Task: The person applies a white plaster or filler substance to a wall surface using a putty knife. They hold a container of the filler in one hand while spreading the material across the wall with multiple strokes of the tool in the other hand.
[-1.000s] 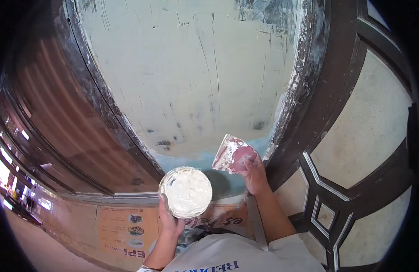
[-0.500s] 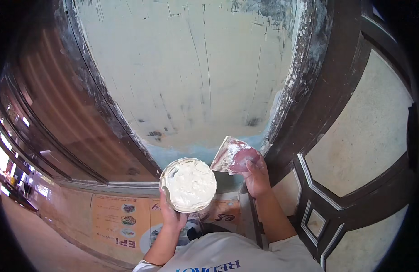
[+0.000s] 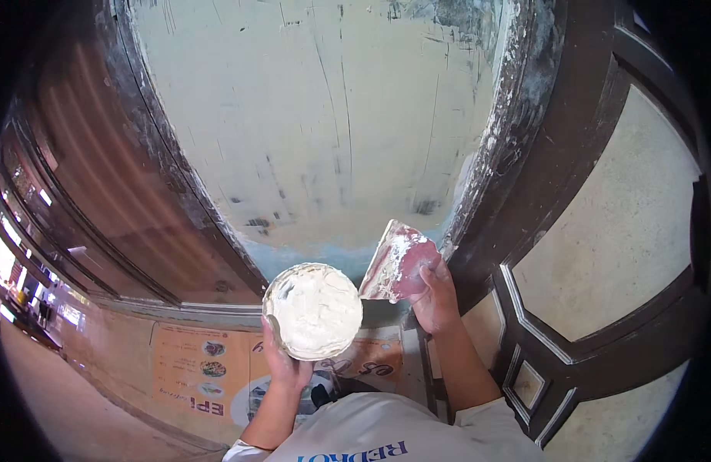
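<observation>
Spreading across the upper view, a pale, scratched panel (image 3: 294, 131) sits within dark framing (image 3: 555, 154), an orange banner (image 3: 175, 373) below it. At lower centre, the left grip (image 3: 286, 363) clasps a round tub (image 3: 318, 267) of white paste (image 3: 317, 316) — just right of it, the right grip (image 3: 437, 304) holds a smaller red, paste-smeared spreader (image 3: 413, 262), one corner by the tub's rim.

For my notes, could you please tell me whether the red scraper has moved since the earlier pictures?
Yes, the red scraper has shifted slightly right in view, nearer the right-hand dark smudge on the pale panel.
</observation>
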Demonstrator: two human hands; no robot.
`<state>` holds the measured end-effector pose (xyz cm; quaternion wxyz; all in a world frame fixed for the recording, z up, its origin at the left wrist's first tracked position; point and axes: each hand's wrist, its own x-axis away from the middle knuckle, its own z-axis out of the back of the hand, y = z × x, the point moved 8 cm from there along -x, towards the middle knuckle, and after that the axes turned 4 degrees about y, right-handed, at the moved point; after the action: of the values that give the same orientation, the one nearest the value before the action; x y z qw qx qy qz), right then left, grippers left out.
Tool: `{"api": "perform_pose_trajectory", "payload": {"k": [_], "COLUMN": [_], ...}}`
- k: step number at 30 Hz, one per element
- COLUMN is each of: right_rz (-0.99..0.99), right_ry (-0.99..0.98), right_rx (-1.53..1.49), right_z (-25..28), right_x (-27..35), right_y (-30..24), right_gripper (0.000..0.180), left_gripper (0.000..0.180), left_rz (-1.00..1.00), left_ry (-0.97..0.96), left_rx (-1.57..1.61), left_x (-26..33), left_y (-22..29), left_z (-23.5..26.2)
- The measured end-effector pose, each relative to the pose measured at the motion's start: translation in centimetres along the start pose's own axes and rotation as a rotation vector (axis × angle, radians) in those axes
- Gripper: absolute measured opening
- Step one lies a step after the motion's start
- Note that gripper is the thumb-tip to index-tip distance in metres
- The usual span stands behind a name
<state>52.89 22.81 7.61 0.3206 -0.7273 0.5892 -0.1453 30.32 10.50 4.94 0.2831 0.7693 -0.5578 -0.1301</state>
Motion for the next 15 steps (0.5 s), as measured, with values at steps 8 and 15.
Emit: {"api": "perform_pose_trajectory", "payload": {"k": [8,15], "right_rz": [0.07,0.139], "right_ry": [0.0,0.02], "right_rx": [0.016,0.105], "right_z": [-0.3,0.7], "right_x": [0.3,0.5], "right_y": [-0.9,-0.9], "right_gripper": [0.048,0.043], "left_gripper": [0.065,0.064], "left_rz": [-0.007,0.004], "left_ry": [-0.016,-0.01], "left_rx": [-0.029,-0.047], "left_x": [0.1,-0.1], "left_y": [1.0,1.0], "left_z": [-0.5,-0.5]}}
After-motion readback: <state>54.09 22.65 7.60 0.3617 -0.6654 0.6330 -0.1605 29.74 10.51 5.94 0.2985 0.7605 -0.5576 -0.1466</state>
